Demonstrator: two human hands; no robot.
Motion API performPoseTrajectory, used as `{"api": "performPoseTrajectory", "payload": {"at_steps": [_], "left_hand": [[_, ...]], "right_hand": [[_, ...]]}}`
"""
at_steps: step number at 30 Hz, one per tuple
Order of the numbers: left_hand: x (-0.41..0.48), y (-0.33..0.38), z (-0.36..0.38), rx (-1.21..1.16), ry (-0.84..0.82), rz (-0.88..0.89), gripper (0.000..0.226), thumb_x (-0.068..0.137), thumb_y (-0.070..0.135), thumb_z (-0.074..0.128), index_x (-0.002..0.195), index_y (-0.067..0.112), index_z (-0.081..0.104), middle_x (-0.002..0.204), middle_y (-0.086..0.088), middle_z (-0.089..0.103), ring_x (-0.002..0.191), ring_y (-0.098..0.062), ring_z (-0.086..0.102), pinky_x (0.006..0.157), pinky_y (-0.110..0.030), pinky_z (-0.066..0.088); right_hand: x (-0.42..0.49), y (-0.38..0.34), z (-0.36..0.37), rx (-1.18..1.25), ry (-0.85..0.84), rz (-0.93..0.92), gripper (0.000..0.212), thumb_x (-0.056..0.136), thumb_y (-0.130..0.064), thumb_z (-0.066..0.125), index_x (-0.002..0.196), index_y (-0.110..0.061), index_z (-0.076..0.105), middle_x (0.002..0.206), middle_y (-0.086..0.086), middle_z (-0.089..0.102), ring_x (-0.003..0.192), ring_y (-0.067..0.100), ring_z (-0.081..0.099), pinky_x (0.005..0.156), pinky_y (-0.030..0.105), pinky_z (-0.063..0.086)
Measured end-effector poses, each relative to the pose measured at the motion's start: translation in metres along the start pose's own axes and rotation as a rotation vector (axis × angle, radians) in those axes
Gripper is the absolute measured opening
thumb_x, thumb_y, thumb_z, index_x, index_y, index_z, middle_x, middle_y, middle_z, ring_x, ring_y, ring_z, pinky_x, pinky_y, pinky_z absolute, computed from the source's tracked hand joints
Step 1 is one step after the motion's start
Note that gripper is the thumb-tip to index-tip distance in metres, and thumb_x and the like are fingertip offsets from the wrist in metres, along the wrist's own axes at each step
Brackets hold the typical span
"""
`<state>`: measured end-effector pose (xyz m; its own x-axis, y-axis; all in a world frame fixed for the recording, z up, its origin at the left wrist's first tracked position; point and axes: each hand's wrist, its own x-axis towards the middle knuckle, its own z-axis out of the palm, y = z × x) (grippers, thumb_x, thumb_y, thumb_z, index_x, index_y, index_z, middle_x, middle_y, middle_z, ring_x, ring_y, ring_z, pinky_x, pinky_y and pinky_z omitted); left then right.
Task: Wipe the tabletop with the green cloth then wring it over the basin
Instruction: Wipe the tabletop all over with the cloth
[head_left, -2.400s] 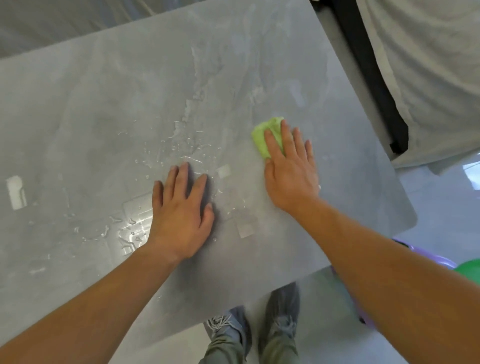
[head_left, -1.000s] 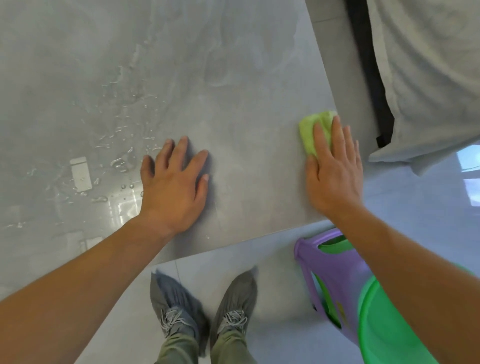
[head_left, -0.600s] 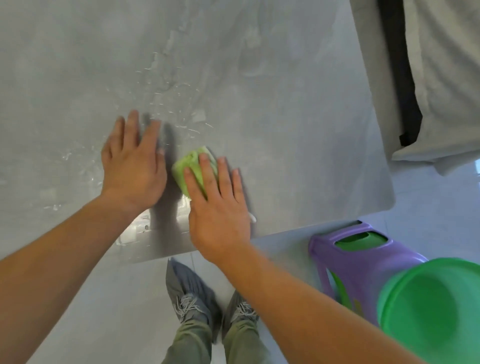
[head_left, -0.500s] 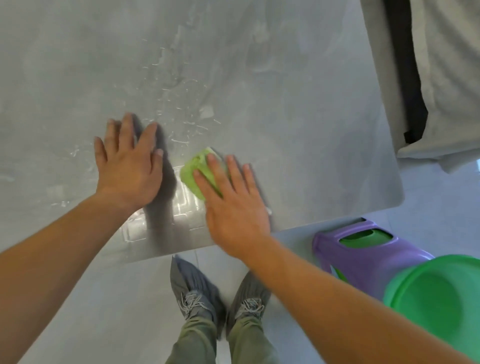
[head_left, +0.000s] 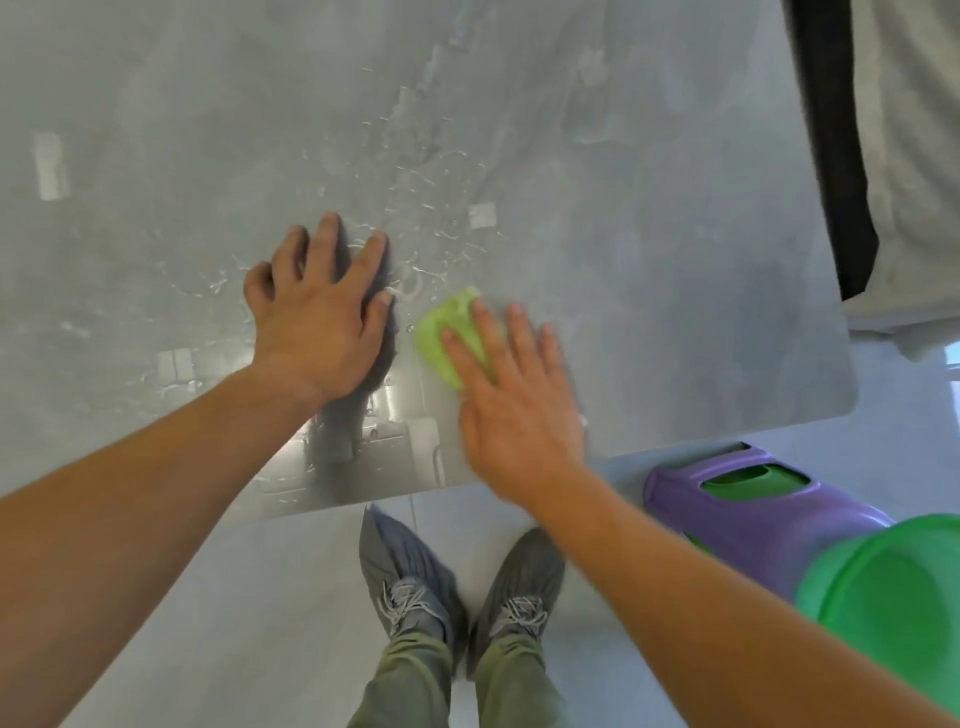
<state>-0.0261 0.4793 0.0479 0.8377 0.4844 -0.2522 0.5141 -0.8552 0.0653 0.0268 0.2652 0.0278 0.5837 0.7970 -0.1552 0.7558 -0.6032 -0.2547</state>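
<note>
Head view: green cloth under right hand; left hand beside.

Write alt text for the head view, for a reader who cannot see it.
The right hand presses a green cloth flat on a wet grey tabletop while the left hand rests flat beside it. Beyond the cloth lie water droplets. A green basin and purple stool are at lower right.
</note>
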Motion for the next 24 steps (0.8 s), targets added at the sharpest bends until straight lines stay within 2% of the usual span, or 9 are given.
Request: {"api": "performPoseTrajectory", "payload": {"at_steps": [4, 6, 9, 11, 13, 15, 17, 19, 24], "left_hand": [[0.001, -0.003, 0.002, 0.004, -0.002, 0.009, 0.058, 0.098, 0.054, 0.025, 0.152, 0.035, 0.022, 0.162, -0.009, 0.017, 0.145, -0.038, 0.015, 0.108, -0.058, 0.018], [0.003, -0.007, 0.000, 0.005, 0.006, 0.025, 0.062, 0.095, 0.058, 0.027, 0.150, 0.030, 0.024, 0.160, -0.008, 0.022, 0.141, -0.036, 0.020, 0.105, -0.056, 0.021], [0.011, -0.018, -0.006, -0.006, 0.052, 0.078, 0.062, 0.091, 0.061, 0.035, 0.142, 0.025, 0.034, 0.147, -0.006, 0.035, 0.129, -0.033, 0.031, 0.101, -0.054, 0.025], [0.024, -0.027, -0.009, -0.010, 0.078, 0.072, 0.063, 0.090, 0.063, 0.034, 0.140, 0.026, 0.036, 0.144, -0.006, 0.035, 0.130, -0.032, 0.030, 0.106, -0.056, 0.020], [0.040, -0.039, -0.010, -0.035, 0.078, 0.031, 0.066, 0.091, 0.066, 0.028, 0.144, 0.028, 0.030, 0.155, -0.009, 0.022, 0.143, -0.033, 0.016, 0.112, -0.060, 0.005], [0.055, -0.048, -0.011, -0.049, 0.059, 0.000, 0.069, 0.092, 0.069, 0.021, 0.150, 0.030, 0.022, 0.164, -0.006, 0.006, 0.150, -0.031, -0.001, 0.114, -0.062, -0.006], [0.066, -0.054, -0.011, -0.050, 0.029, 0.001, 0.069, 0.092, 0.069, 0.018, 0.151, 0.032, 0.019, 0.165, -0.004, 0.004, 0.150, -0.031, -0.003, 0.114, -0.065, -0.002], [0.071, -0.058, -0.013, -0.043, 0.026, 0.019, 0.065, 0.092, 0.066, 0.023, 0.148, 0.033, 0.023, 0.163, -0.005, 0.011, 0.148, -0.033, 0.006, 0.112, -0.066, 0.009], [0.071, -0.067, -0.015, -0.025, 0.065, 0.051, 0.057, 0.093, 0.057, 0.027, 0.146, 0.035, 0.032, 0.158, -0.003, 0.022, 0.142, -0.032, 0.017, 0.105, -0.062, 0.019]], "right_hand": [[0.064, 0.064, -0.031, 0.060, 0.108, 0.397, 0.063, 0.098, -0.032, 0.034, 0.159, -0.028, 0.017, 0.169, 0.007, 0.004, 0.154, 0.036, 0.005, 0.124, 0.054, 0.007], [0.077, 0.059, -0.035, 0.072, 0.127, 0.476, 0.062, 0.100, -0.031, 0.031, 0.160, -0.027, 0.013, 0.169, 0.007, -0.001, 0.154, 0.035, 0.001, 0.124, 0.053, 0.006], [0.053, 0.023, -0.022, 0.020, 0.073, 0.265, 0.062, 0.101, -0.032, 0.031, 0.160, -0.025, 0.013, 0.169, 0.007, 0.000, 0.155, 0.035, 0.001, 0.125, 0.052, 0.005], [0.041, 0.017, -0.018, -0.020, 0.009, 0.109, 0.062, 0.100, -0.033, 0.033, 0.159, -0.027, 0.017, 0.169, 0.005, 0.003, 0.155, 0.033, 0.003, 0.125, 0.051, 0.003], [0.070, 0.031, -0.024, 0.002, 0.024, 0.146, 0.061, 0.099, -0.033, 0.034, 0.158, -0.030, 0.019, 0.169, 0.003, 0.006, 0.155, 0.032, 0.006, 0.125, 0.050, 0.002], [0.113, 0.040, -0.032, 0.028, 0.065, 0.326, 0.061, 0.100, -0.033, 0.033, 0.159, -0.031, 0.016, 0.169, 0.003, 0.002, 0.155, 0.032, 0.004, 0.125, 0.049, 0.002], [0.142, 0.034, -0.035, 0.065, 0.108, 0.434, 0.062, 0.100, -0.032, 0.032, 0.159, -0.030, 0.012, 0.169, 0.004, -0.002, 0.155, 0.032, 0.001, 0.125, 0.050, 0.003], [0.139, 0.011, -0.027, 0.064, 0.126, 0.412, 0.063, 0.099, -0.031, 0.031, 0.159, -0.028, 0.011, 0.169, 0.006, -0.002, 0.155, 0.034, 0.001, 0.125, 0.050, 0.005], [0.081, -0.027, -0.007, -0.018, 0.002, 0.014, 0.065, 0.097, -0.032, 0.036, 0.159, -0.029, 0.016, 0.169, 0.003, 0.005, 0.155, 0.032, 0.004, 0.124, 0.054, 0.009]]}}
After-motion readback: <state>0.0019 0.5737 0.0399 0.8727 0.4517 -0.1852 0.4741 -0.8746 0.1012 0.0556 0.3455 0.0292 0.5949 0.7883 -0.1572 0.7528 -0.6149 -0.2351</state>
